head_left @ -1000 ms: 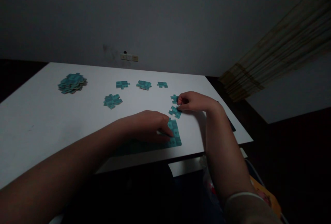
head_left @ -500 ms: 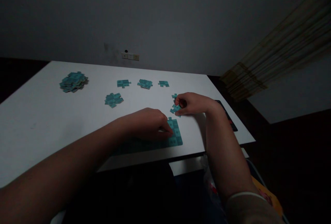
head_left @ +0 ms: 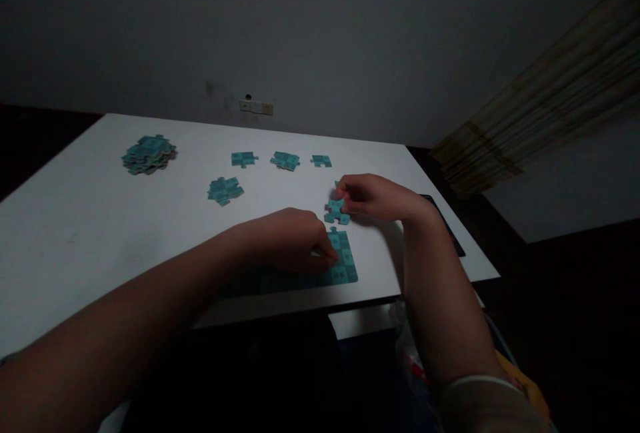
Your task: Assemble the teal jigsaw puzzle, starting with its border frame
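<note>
A teal jigsaw piece (head_left: 337, 212) is pinched between the thumb and fingers of my right hand (head_left: 373, 196), slightly beyond the joined jigsaw pieces (head_left: 347, 263). These lie along the near edge of the white table (head_left: 280, 198). My left hand (head_left: 295, 240) is curled, its fingertips pressed together on the right end of the joined strip and holding it down. My left hand and forearm hide much of that strip. Part of another piece shows just behind the fingers of my right hand.
A pile of jigsaw pieces (head_left: 150, 153) sits at the far left. Closer in is a small cluster (head_left: 225, 190). A piece (head_left: 243, 159), a small stack (head_left: 285, 160) and another piece (head_left: 321, 161) line the back. A dark flat object (head_left: 450, 233) lies by the right edge.
My right hand has drawn the jigsaw piece slightly left, and its angle has turned. My left hand keeps its place on the joined strip. The whole view has shifted a little.
</note>
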Demonstrator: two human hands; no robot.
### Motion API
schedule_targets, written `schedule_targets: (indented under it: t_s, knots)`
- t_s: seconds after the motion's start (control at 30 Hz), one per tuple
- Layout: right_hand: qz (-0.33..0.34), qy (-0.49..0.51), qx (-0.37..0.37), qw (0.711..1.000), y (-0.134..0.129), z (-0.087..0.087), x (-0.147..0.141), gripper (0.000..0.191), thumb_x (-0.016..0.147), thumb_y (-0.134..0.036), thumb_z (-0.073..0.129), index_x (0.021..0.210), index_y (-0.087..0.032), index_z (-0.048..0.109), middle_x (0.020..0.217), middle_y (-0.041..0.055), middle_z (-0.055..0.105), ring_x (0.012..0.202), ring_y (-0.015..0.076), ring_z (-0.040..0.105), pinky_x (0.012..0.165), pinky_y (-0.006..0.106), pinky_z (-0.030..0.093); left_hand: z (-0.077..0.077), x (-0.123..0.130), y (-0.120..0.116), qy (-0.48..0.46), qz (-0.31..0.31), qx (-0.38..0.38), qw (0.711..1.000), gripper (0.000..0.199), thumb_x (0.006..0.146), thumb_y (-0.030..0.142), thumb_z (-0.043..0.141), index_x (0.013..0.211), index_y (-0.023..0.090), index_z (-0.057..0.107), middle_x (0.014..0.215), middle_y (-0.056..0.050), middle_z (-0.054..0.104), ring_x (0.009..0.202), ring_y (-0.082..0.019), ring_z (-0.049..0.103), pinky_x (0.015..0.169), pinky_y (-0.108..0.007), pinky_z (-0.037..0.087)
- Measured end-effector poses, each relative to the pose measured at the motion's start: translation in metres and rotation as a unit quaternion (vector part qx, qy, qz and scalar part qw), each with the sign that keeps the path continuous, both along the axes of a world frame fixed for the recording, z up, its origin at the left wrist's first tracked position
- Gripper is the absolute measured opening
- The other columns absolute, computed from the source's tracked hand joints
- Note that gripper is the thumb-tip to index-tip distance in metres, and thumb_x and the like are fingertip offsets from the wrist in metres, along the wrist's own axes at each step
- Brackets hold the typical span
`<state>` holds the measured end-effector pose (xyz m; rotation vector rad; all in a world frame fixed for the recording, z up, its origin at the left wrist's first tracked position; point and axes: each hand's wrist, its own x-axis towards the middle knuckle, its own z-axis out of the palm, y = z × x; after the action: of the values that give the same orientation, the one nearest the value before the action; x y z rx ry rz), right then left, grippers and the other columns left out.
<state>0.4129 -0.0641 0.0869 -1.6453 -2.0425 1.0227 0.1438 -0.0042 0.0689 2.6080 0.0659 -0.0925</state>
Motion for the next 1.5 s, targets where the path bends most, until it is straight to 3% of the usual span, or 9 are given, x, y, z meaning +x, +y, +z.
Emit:
schedule_targets:
  t_s: [0.1,0.57,0.7,0.83,0.93,1.03,1.27,1.37,1.5]
  knots:
    - [0.003,0.066,-0.039,0.997,0.001,-0.001,-0.006,0.023,0.092,-0.029,0.079,0.115,-0.025,0.073,0.093,0.0022,0.077,0.084,0.0223,0.068,0.077,0.036,0.053,0.003,0.000,-0.001,0.041,-0.025,0.014,0.999,0.034,0.109,0.035,0.070,0.135,0.038,0.090,0.089,-0.004,0.086,0.074,-0.020,0.072,0.080,-0.033,0.054]
    - [0.061,-0.022,-0.017,0.998,0.008,-0.008,-0.006,0.032,0.092,-0.031,0.086,0.123,-0.023,0.091,0.090,0.0018,0.075,0.079,0.0193,0.062,0.073,0.034,0.046,0.009,0.001,-0.002,0.073,-0.005,0.010,0.997,0.035,0.109,0.039,0.072,0.141,0.044,0.088,0.091,-0.005,0.085,0.073,-0.021,0.070,0.089,-0.039,0.059]
    - [0.056,-0.072,0.060,0.994,0.011,-0.009,-0.002,0.031,0.087,-0.036,0.092,0.117,-0.027,0.093,0.105,0.0066,0.078,0.088,0.0236,0.067,0.082,0.039,0.052,0.010,0.001,-0.002,0.079,-0.004,0.011,0.997,0.035,0.109,0.039,0.072,0.141,0.044,0.088,0.090,-0.006,0.086,0.072,-0.021,0.069,0.086,-0.038,0.058]
    - [-0.074,-0.134,0.149,0.977,0.014,-0.018,0.006,0.033,0.098,-0.034,0.078,0.129,-0.025,0.087,0.120,0.0135,0.077,0.104,0.0321,0.071,0.100,0.050,0.057,0.012,0.002,-0.003,0.082,-0.001,0.009,0.997,0.035,0.109,0.038,0.073,0.140,0.042,0.088,0.089,-0.006,0.086,0.073,-0.021,0.069,0.083,-0.036,0.057]
    - [-0.104,-0.167,0.163,0.967,0.017,-0.031,0.013,0.040,0.098,-0.038,0.080,0.137,-0.026,0.082,0.138,0.0170,0.073,0.126,0.0387,0.068,0.117,0.057,0.054,0.013,0.002,-0.003,0.082,-0.002,0.009,0.997,0.035,0.109,0.038,0.073,0.140,0.042,0.088,0.092,-0.006,0.087,0.074,-0.021,0.070,0.083,-0.037,0.057]
    - [-0.090,-0.180,0.151,0.968,0.019,-0.039,0.017,0.036,0.097,-0.039,0.083,0.130,-0.026,0.082,0.139,0.0177,0.073,0.139,0.0417,0.063,0.124,0.060,0.051,0.012,0.002,-0.003,0.079,-0.004,0.012,0.997,0.035,0.109,0.037,0.073,0.141,0.042,0.088,0.093,-0.005,0.087,0.074,-0.021,0.070,0.082,-0.036,0.056]
    - [-0.122,-0.074,0.125,0.982,0.018,-0.026,0.010,0.025,0.094,-0.036,0.084,0.114,-0.024,0.077,0.110,0.0112,0.081,0.100,0.0312,0.074,0.094,0.049,0.060,0.006,0.002,-0.004,0.042,-0.005,0.020,0.999,0.032,0.108,0.038,0.072,0.133,0.042,0.091,0.096,-0.005,0.089,0.076,-0.021,0.072,0.081,-0.035,0.055]
    - [-0.114,0.024,0.090,0.989,0.016,-0.019,0.001,0.020,0.101,-0.040,0.078,0.115,-0.025,0.079,0.109,0.0097,0.084,0.099,0.0294,0.077,0.090,0.045,0.062,0.003,0.002,-0.003,0.036,-0.005,0.021,0.999,0.032,0.107,0.038,0.072,0.132,0.041,0.092,0.093,-0.005,0.088,0.075,-0.020,0.071,0.082,-0.034,0.054]
    - [-0.061,0.016,0.039,0.997,0.015,-0.018,-0.010,0.022,0.099,-0.040,0.082,0.116,-0.027,0.083,0.110,0.0088,0.086,0.103,0.0299,0.078,0.093,0.045,0.063,0.002,0.001,-0.003,0.033,-0.011,0.016,0.999,0.033,0.108,0.039,0.071,0.133,0.041,0.091,0.093,-0.005,0.088,0.074,-0.020,0.071,0.080,-0.035,0.055]
